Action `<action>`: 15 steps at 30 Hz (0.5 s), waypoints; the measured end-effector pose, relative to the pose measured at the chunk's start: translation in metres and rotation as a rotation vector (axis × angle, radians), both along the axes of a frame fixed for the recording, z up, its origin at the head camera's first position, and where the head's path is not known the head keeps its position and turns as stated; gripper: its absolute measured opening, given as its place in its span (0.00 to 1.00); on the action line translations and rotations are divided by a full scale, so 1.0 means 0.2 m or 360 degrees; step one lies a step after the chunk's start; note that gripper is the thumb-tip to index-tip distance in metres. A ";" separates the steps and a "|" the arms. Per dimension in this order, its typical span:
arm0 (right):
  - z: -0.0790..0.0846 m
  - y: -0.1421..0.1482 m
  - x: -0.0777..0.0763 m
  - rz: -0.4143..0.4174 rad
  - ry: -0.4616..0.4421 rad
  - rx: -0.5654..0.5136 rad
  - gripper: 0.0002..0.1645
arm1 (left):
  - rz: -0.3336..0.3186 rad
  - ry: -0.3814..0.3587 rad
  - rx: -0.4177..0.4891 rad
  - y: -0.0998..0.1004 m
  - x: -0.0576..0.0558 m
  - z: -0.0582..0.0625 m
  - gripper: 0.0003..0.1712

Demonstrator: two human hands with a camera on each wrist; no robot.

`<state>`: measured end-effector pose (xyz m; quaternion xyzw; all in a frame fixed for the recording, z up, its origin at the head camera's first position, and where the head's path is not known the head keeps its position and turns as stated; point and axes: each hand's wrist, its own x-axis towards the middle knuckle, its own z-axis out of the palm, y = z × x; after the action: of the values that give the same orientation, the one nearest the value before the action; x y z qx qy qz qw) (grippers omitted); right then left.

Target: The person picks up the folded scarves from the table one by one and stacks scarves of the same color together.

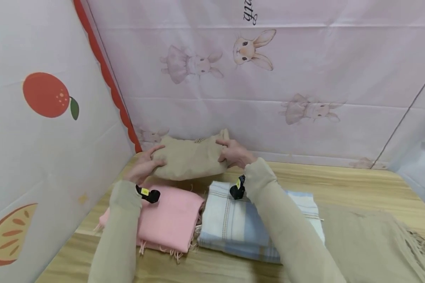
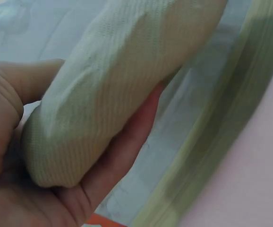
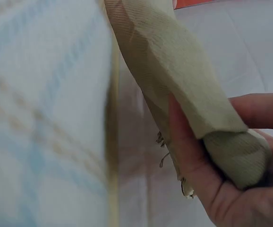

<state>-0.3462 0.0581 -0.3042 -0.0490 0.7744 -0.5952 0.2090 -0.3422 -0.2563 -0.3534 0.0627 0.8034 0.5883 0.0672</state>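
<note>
A folded beige scarf (image 1: pixel 189 159) with some fringe is held up between both hands near the back wall, above the wooden table. My left hand (image 1: pixel 143 165) grips its left end, and my right hand (image 1: pixel 235 153) grips its right end. In the left wrist view, the thumb and fingers close around the thick folded scarf (image 2: pixel 98 99). The right wrist view shows layered folds of the scarf (image 3: pixel 174 71) between thumb and fingers, with fringe strands hanging out. Below my left forearm lies a folded pink scarf (image 1: pixel 166 216). A folded blue-and-white plaid scarf (image 1: pixel 233 224) lies under my right forearm.
Another beige fringed scarf (image 1: pixel 368 243) lies spread flat at the right of the wooden table (image 1: pixel 212 271). A rabbit-print cloth wall (image 1: pixel 241 86) stands close behind, and a fruit-print wall (image 1: pixel 56 157) borders the left side.
</note>
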 end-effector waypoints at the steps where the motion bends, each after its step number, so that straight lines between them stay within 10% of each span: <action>1: 0.01 0.01 0.01 0.0008 0.0015 -0.0001 0.50 | -0.0004 0.0004 0.0011 0.00 0.01 0.00 0.43; 15: 0.08 0.15 0.13 0.0091 0.0170 0.0051 0.50 | -0.0017 0.0062 0.0080 0.11 0.10 0.03 0.41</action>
<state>-0.3202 0.0884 -0.2888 -0.0994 0.7922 -0.5729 0.1852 -0.3230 -0.2348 -0.3472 0.0802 0.7891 0.6067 0.0531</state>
